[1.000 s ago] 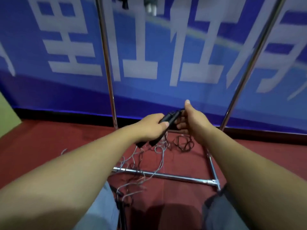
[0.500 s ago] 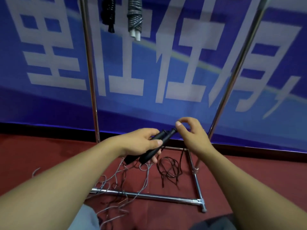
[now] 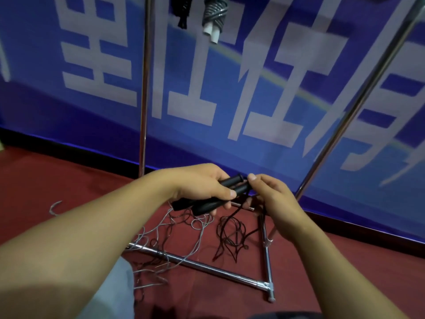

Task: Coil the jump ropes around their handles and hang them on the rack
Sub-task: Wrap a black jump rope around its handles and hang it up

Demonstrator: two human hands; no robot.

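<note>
My left hand [image 3: 202,185] grips two black jump rope handles [image 3: 207,204] side by side, tilted up to the right. My right hand [image 3: 273,201] pinches the thin black rope [image 3: 230,233] just at the handles' upper ends; the rope's loose loops hang to the red floor. A metal rack [image 3: 143,100] stands in front, its base bars [image 3: 207,268] on the floor. Two coiled ropes hang at the top: a black one [image 3: 182,10] and a grey one with white handles [image 3: 213,17].
A tangle of grey rope [image 3: 161,238] lies over the rack's front base bar on the red carpet. A blue banner with white characters [image 3: 253,88] fills the wall behind. The rack's right upright [image 3: 358,100] leans across the view. My grey trouser leg [image 3: 115,291] is at the bottom.
My right hand has dropped from above the handle tips to just beside them, taking the black rope. The view has shifted closer to the rack base.
</note>
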